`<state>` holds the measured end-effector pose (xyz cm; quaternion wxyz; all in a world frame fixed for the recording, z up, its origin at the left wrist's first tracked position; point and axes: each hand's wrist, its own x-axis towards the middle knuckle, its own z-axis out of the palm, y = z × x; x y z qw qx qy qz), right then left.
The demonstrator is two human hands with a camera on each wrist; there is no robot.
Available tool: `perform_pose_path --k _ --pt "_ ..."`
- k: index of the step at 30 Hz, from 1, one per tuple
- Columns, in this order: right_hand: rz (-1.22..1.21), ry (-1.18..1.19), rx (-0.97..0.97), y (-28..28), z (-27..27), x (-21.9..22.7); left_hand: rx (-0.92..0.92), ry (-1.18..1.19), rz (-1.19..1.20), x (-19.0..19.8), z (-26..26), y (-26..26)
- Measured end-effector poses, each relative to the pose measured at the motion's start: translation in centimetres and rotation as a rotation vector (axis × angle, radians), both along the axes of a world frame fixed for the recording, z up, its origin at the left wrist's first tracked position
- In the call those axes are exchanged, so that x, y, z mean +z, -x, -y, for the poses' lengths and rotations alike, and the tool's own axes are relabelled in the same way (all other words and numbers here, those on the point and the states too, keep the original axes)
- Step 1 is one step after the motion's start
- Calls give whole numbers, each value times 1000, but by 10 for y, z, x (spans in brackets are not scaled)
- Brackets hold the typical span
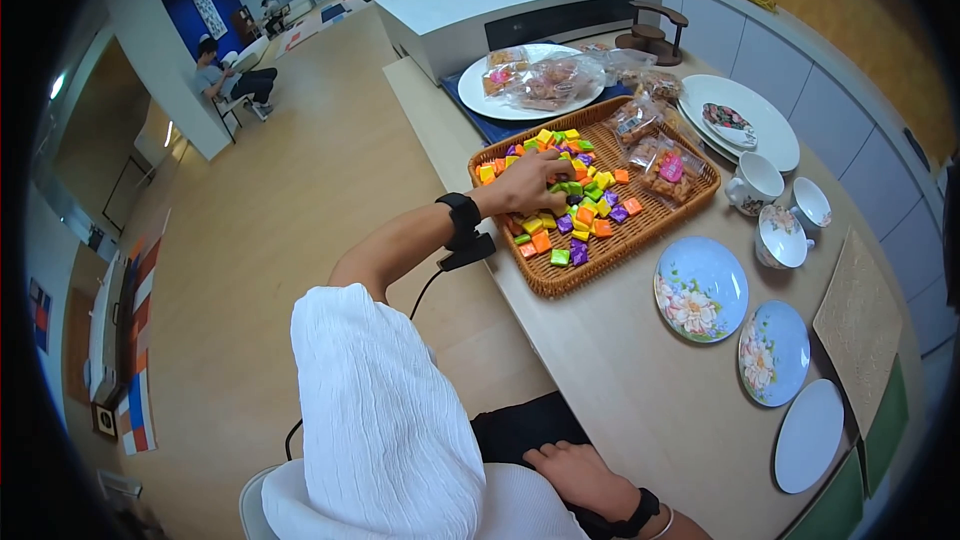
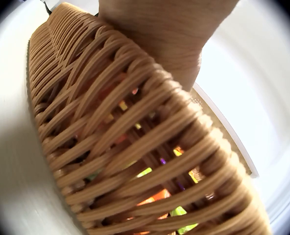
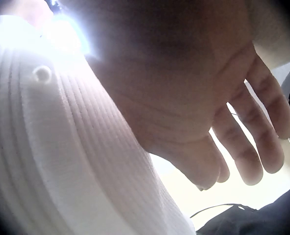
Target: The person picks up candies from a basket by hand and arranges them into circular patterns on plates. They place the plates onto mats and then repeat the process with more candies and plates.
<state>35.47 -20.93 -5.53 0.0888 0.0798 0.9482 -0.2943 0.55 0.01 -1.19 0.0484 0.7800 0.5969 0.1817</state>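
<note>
My left hand (image 1: 532,183) reaches over the near side of a brown wicker basket (image 1: 560,285), among a pile of small wrapped candies (image 1: 600,180) in yellow, orange, green and purple. Its fingers bend down into the pile, with the thumb apart from them; I cannot tell whether they grip a candy. In the left wrist view the woven basket wall (image 2: 135,122) fills much of the picture, hiding the fingers, and candies show through its gaps. My right hand (image 1: 585,480) rests on my lap near the table edge, its fingers loose and holding nothing in the right wrist view.
Bagged snacks (image 1: 668,168) lie at the basket's far end. Behind it stands a white plate (image 1: 475,90) of packaged snacks. White cups (image 1: 752,185), large white plates (image 1: 770,105), a blue flowered plate (image 1: 715,275) and smaller dishes (image 1: 810,435) stand right. A person (image 1: 225,80) sits far left.
</note>
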Motion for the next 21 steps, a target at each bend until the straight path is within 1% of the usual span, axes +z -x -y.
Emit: perform_pose_path --k 1,2,5,9,10,13,14,16,19,21 --pt "3 -6 6 1 0 0 17 1 -6 0 -1 1" --pt "3 -8 7 1 0 -1 -10 -52 11 -1 -1 1" --pt "0 -16 6 0 0 -2 -11 -73 77 4 -6 0" --pt "-9 -25 8 0 0 -2 44 -107 232 13 -15 1" --pt "-9 -29 9 0 0 -1 69 -128 225 19 -15 0" --pt "-49 -24 -2 -2 1 -6 217 130 589 50 -5 -13" --pt "-72 -36 1 -2 1 -7 186 37 665 38 -16 -4" --pt "-121 -53 -8 -3 3 -12 264 90 854 41 -19 1" --pt "-129 -57 -19 -4 4 -13 344 181 1128 49 -23 -4" --pt "-138 -58 -30 -5 5 -17 397 217 1265 51 -21 -5"
